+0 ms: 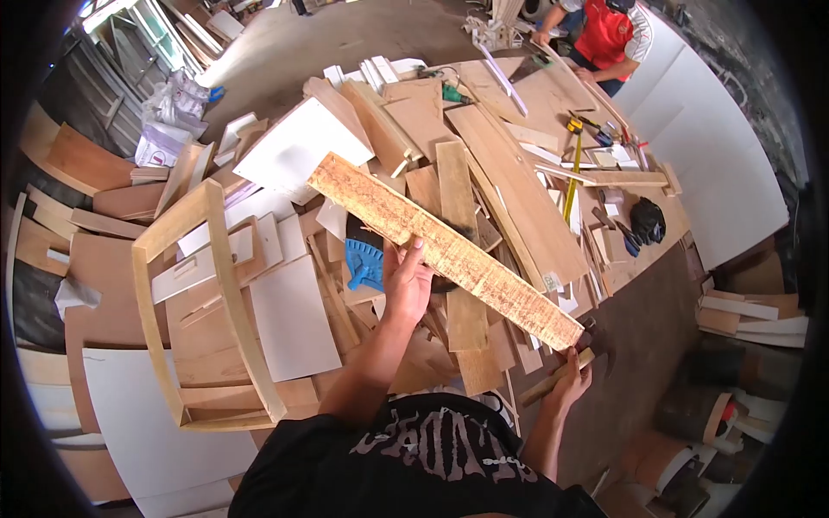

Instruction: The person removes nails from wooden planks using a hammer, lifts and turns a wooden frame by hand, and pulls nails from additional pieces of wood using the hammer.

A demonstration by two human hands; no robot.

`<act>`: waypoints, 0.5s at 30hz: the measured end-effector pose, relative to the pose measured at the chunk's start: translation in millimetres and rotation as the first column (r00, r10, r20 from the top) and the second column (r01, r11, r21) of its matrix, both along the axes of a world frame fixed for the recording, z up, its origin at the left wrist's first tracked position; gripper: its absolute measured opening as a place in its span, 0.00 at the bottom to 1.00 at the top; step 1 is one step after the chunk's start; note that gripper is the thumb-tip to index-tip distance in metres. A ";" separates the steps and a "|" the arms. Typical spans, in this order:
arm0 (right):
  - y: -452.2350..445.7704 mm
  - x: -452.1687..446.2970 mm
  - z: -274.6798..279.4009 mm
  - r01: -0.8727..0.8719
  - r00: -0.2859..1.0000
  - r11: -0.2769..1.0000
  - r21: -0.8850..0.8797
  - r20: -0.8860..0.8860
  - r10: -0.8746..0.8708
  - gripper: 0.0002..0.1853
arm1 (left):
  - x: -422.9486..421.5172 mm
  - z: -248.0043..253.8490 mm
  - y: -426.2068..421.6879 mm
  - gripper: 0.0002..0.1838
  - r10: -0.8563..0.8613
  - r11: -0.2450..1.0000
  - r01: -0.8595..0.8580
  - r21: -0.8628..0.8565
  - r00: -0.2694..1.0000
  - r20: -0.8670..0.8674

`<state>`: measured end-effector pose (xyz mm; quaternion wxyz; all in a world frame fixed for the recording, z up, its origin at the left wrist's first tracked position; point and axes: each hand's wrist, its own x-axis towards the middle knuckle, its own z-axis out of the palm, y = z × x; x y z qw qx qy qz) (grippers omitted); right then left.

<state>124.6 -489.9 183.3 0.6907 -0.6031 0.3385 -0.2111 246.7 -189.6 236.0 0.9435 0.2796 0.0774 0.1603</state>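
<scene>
A long, flat board [445, 250] with a rough, mottled face is held up slantwise over the workbench. My left hand [408, 281] is closed on its lower edge, left of the middle, thumb on the face. Close to the board's lower right end, my right hand [571, 378] is closed around a wooden handle [546, 386]. A dark head at the handle's upper end lies partly behind the board's tip. Behind my left hand is a blue plastic piece [365, 264].
Wood pieces and panels [518, 198] cover the workbench. A curved wooden frame [226, 302] stands at the left. A yellow tape measure [574, 126] and a black bag [647, 221] lie at the right. A co-worker in red [610, 39] is at the far right corner.
</scene>
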 end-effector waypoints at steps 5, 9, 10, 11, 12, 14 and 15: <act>23.0 11.6 18.9 -0.166 0.984 0.983 0.078 0.084 0.159 0.15 | -0.3 4.3 44.2 0.25 0.186 0.974 -0.195 0.115 0.979 0.082; 39.6 16.9 -4.4 -0.304 0.944 0.940 -0.157 0.082 0.319 0.17 | -22.4 17.1 99.6 0.21 0.344 0.924 -0.352 0.147 0.936 0.076; 66.9 15.0 33.1 -0.327 0.938 0.935 -0.139 0.070 0.339 0.19 | -33.0 26.3 112.6 0.21 0.361 0.919 -0.367 0.144 0.930 0.069; 75.0 15.7 36.1 -0.361 0.922 0.921 -0.149 0.093 0.377 0.19 | -45.3 36.1 126.6 0.21 0.417 0.887 -0.429 0.170 0.903 0.106; 82.2 13.7 36.7 -0.394 0.904 0.906 -0.157 0.115 0.413 0.19 | -57.7 47.5 140.9 0.21 0.468 0.850 -0.489 0.196 0.872 0.143; 95.2 7.2 33.7 -0.474 0.867 0.875 -0.095 0.121 0.483 0.18 | -82.1 64.5 173.2 0.21 0.494 0.802 -0.528 0.279 0.849 0.186; 103.6 3.0 31.5 -0.506 0.850 0.856 -0.105 0.105 0.516 0.18 | -96.7 68.7 187.7 0.21 0.502 0.750 -0.556 0.357 0.831 0.240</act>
